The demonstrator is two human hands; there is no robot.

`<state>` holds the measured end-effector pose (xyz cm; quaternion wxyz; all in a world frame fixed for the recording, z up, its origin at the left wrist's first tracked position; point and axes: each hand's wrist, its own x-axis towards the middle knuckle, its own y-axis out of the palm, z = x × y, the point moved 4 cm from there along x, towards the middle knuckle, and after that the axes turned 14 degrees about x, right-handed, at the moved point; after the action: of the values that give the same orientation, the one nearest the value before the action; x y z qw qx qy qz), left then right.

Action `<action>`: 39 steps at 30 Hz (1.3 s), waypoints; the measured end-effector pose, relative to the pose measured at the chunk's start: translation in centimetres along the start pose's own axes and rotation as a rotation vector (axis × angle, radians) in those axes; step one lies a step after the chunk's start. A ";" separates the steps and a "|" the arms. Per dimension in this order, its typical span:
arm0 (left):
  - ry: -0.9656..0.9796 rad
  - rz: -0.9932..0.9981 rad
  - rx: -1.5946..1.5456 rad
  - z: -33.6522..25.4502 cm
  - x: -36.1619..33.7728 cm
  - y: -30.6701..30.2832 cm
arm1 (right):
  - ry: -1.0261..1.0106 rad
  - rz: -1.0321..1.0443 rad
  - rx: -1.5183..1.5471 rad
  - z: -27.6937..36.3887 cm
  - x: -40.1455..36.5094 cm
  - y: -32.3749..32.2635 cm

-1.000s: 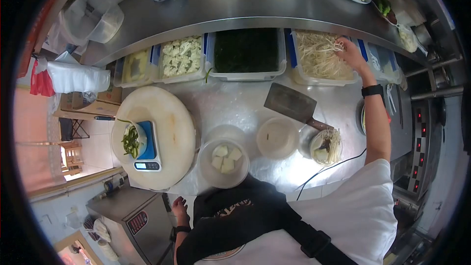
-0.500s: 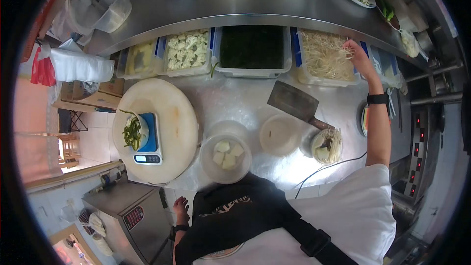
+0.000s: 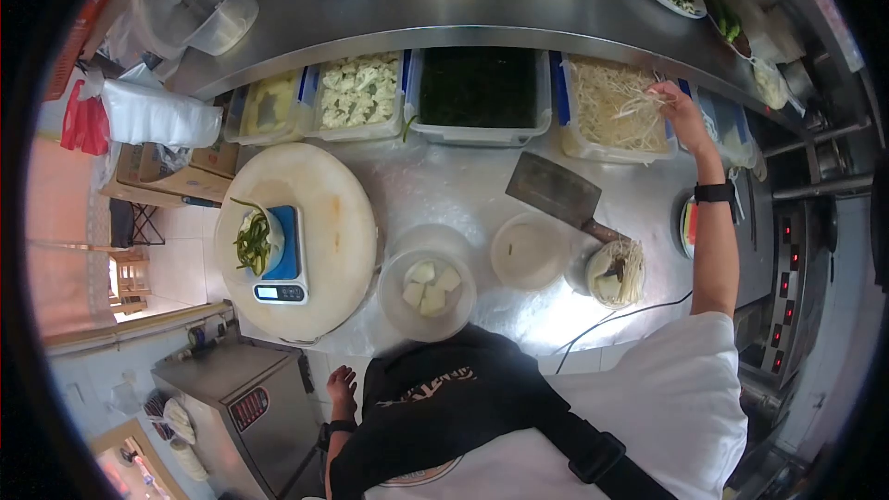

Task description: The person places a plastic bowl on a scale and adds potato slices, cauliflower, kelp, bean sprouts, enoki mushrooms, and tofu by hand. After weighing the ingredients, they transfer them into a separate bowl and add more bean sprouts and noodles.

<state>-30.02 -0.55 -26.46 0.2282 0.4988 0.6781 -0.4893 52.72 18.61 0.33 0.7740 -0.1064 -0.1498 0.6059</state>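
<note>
My right hand (image 3: 681,114) reaches over the right side of a tub of bean sprouts (image 3: 616,106), its fingers closed on some pale sprouts. Low at my left side, my left hand (image 3: 341,389) hangs below the counter edge with its fingers apart and nothing in it. A small cup (image 3: 604,285) with sprouts and pale pieces stands near the cleaver handle. White chunks lie in a clear bowl (image 3: 394,310) near my apron. On the round board (image 3: 338,213), a blue and white scale (image 3: 280,293) bears a tilted cup of green strips (image 3: 252,245).
A cleaver (image 3: 553,191) lies beside a shallow bowl (image 3: 528,253). Tubs of cauliflower (image 3: 356,93) and dark greens (image 3: 477,88) line the back under a steel shelf (image 3: 417,5). A black cable (image 3: 616,317) crosses the front right counter.
My right hand has stayed over the sprout tub, and more sprouts now show at its fingertips. My left hand has moved up slightly.
</note>
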 end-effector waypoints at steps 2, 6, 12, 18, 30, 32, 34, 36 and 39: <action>-0.004 0.006 -0.026 0.0 0.3 -0.2 | -0.071 -0.051 -0.048 -0.4 0.0 -0.7; -0.007 0.001 -0.028 0.7 0.5 -0.7 | -0.062 -0.041 -0.219 -0.7 -0.5 -0.7; 0.184 -0.167 -0.119 -0.8 1.9 -1.9 | -0.038 -0.234 -0.015 2.1 -1.1 -1.3; 0.865 -0.730 -0.117 -7.7 3.4 -8.9 | -0.063 -0.258 0.111 10.4 -1.8 0.6; 1.228 -0.363 -0.112 -31.9 -8.8 -8.4 | -0.079 0.076 0.213 28.4 -0.5 24.0; 1.223 -0.276 -0.155 -33.3 -8.7 -6.9 | -0.133 0.154 0.294 30.0 -0.1 29.9; 1.246 -0.271 -0.074 -34.1 -8.1 -5.5 | -0.167 0.263 0.250 31.5 0.2 36.0; 1.293 -0.227 -0.094 -34.1 -7.0 -4.4 | -0.216 0.325 0.229 31.3 0.8 41.8; 1.356 -0.170 -0.116 -34.2 -7.0 -3.9 | -0.178 0.417 0.213 29.5 0.7 50.1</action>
<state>-24.64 26.69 -4.94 -0.2597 0.6269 0.7330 -0.0480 -3.13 30.93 10.58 0.6231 0.0011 -0.1275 0.7717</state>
